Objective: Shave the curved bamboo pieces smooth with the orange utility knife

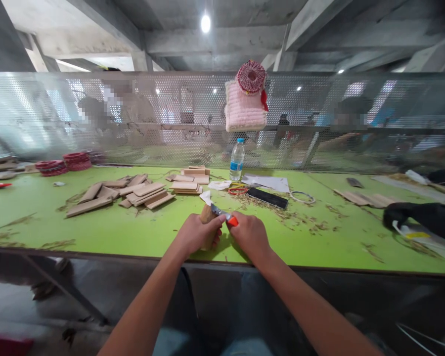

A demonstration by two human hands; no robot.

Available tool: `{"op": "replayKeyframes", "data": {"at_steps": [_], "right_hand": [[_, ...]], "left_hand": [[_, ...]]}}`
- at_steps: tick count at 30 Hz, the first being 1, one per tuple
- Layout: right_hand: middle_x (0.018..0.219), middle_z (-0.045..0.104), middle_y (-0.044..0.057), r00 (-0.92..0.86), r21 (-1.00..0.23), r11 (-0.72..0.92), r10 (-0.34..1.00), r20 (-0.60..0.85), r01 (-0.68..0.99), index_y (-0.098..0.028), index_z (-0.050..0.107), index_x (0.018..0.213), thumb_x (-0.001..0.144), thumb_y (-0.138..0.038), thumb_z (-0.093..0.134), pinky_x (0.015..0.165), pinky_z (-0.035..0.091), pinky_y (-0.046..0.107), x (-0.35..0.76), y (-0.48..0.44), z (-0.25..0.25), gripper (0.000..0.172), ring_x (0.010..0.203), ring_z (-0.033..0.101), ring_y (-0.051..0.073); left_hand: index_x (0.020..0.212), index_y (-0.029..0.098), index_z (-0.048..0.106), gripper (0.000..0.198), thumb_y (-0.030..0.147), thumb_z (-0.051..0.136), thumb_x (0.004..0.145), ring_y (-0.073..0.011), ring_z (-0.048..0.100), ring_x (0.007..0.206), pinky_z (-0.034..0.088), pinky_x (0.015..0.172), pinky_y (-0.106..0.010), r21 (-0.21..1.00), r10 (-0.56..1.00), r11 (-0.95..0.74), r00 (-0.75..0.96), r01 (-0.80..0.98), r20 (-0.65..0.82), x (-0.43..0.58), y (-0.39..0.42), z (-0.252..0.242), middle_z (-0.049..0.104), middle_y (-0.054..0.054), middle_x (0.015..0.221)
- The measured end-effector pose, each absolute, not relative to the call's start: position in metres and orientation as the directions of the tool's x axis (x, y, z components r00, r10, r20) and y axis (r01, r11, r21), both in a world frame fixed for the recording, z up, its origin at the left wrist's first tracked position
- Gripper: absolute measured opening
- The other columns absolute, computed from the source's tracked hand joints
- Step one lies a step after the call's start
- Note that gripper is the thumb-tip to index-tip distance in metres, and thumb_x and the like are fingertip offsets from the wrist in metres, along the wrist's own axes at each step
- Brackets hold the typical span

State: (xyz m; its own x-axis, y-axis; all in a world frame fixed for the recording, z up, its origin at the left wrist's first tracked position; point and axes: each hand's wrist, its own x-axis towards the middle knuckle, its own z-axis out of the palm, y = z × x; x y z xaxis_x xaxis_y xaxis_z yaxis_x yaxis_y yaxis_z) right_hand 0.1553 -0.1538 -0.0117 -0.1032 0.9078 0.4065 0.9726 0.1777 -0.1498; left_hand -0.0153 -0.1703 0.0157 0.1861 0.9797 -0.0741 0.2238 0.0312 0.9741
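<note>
My left hand (198,234) is closed around a small tan wooden piece (206,213) held upright at the near edge of the green table (141,230). My right hand (250,235) grips a knife with an orange handle (232,221). Its metal blade (218,210) rests against the top of the wooden piece. A pale shaving curls off the piece just above the blade. Both hands touch each other at the thumbs.
Stacks of flat wooden strips (144,192) lie to the far left and centre. A water bottle (237,159), a black bar (267,198), rubber bands and shavings sit behind my hands. Red coils (64,163) rest far left. A perforated metal screen (141,118) backs the table.
</note>
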Motion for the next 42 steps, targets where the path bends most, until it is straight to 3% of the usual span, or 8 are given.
{"op": "replayKeyframes", "data": {"at_steps": [3, 10, 16, 19, 26, 31, 35, 42], "right_hand": [[0.074, 0.074, 0.006, -0.041, -0.183, 0.133, 0.9, 0.435, 0.974, -0.023, 0.072, 0.092, 0.095, -0.034, 0.048, 0.056, 0.021, 0.031, 0.157, -0.152, -0.012, 0.027, 0.064, 0.064, 0.019], [0.077, 0.075, 0.003, -0.248, -0.115, 0.31, 0.893, 0.375, 0.944, -0.026, 0.073, 0.086, 0.09, -0.033, 0.053, 0.057, 0.023, 0.029, 0.154, -0.152, -0.011, 0.021, 0.067, 0.064, 0.017], [0.08, 0.076, 0.003, -0.229, -0.115, 0.29, 0.899, 0.375, 0.95, -0.026, 0.073, 0.089, 0.089, -0.033, 0.053, 0.058, 0.025, 0.028, 0.157, -0.154, -0.012, 0.022, 0.069, 0.065, 0.018], [0.08, 0.075, 0.004, -0.189, -0.124, 0.254, 0.903, 0.387, 0.959, -0.027, 0.073, 0.094, 0.091, -0.032, 0.051, 0.058, 0.026, 0.029, 0.156, -0.156, -0.013, 0.023, 0.07, 0.065, 0.018], [0.074, 0.073, 0.006, -0.053, -0.162, 0.135, 0.902, 0.428, 0.978, -0.023, 0.072, 0.093, 0.096, -0.035, 0.045, 0.056, 0.022, 0.031, 0.157, -0.153, -0.011, 0.029, 0.065, 0.065, 0.019], [0.078, 0.075, 0.003, -0.197, -0.139, 0.273, 0.893, 0.405, 0.952, -0.027, 0.073, 0.09, 0.093, -0.036, 0.051, 0.058, 0.024, 0.029, 0.155, -0.152, -0.012, 0.025, 0.068, 0.065, 0.017], [0.077, 0.075, 0.004, -0.228, -0.127, 0.296, 0.894, 0.385, 0.947, -0.026, 0.074, 0.085, 0.091, -0.033, 0.052, 0.057, 0.024, 0.029, 0.154, -0.154, -0.011, 0.024, 0.067, 0.065, 0.017], [0.081, 0.076, 0.003, -0.202, -0.124, 0.265, 0.906, 0.373, 0.956, -0.027, 0.074, 0.092, 0.089, -0.031, 0.053, 0.059, 0.028, 0.028, 0.153, -0.157, -0.008, 0.022, 0.072, 0.066, 0.019]], "left_hand": [[0.071, 0.016, 0.065, 0.046, 0.062, 0.071, 0.074, -0.0181, 0.064, 0.053, 0.052, 0.053, -0.029, 0.986, 0.98, 0.048, 0.185, 0.158, -0.077, -0.016, -0.169, 0.013, 0.069, -0.006, 0.07], [0.075, 0.014, 0.066, 0.044, 0.054, 0.082, 0.064, -0.0167, 0.064, 0.057, 0.051, 0.057, -0.027, 0.992, 0.94, 0.049, 0.33, 0.114, -0.084, -0.026, -0.164, 0.01, 0.068, -0.004, 0.067], [0.067, 0.015, 0.068, 0.044, 0.058, 0.075, 0.07, -0.0192, 0.065, 0.058, 0.047, 0.053, -0.025, 0.931, 0.958, -0.061, 0.284, 0.361, -0.048, -0.023, -0.166, 0.017, 0.069, -0.005, 0.063], [0.065, 0.016, 0.069, 0.045, 0.06, 0.071, 0.072, -0.02, 0.066, 0.059, 0.048, 0.054, -0.025, 0.913, 0.97, -0.061, 0.241, 0.404, -0.042, -0.02, -0.169, 0.02, 0.069, -0.006, 0.061], [0.068, 0.017, 0.063, 0.048, 0.064, 0.069, 0.072, -0.0175, 0.064, 0.053, 0.05, 0.053, -0.026, 0.972, 0.974, 0.031, 0.212, 0.234, -0.082, -0.016, -0.169, 0.016, 0.068, -0.006, 0.068], [0.072, 0.015, 0.063, 0.048, 0.061, 0.076, 0.067, -0.0171, 0.063, 0.055, 0.051, 0.056, -0.028, 0.986, 0.955, 0.042, 0.284, 0.163, -0.088, -0.022, -0.165, 0.012, 0.067, -0.004, 0.067], [0.07, 0.014, 0.064, 0.046, 0.058, 0.079, 0.064, -0.0167, 0.063, 0.056, 0.05, 0.057, -0.026, 0.981, 0.937, 0.005, 0.342, 0.194, -0.072, -0.023, -0.166, 0.016, 0.066, -0.003, 0.065], [0.068, 0.014, 0.068, 0.044, 0.058, 0.075, 0.069, -0.019, 0.066, 0.057, 0.05, 0.056, -0.026, 0.955, 0.965, 0.001, 0.249, 0.296, -0.078, -0.02, -0.17, 0.02, 0.068, -0.005, 0.063]]}}
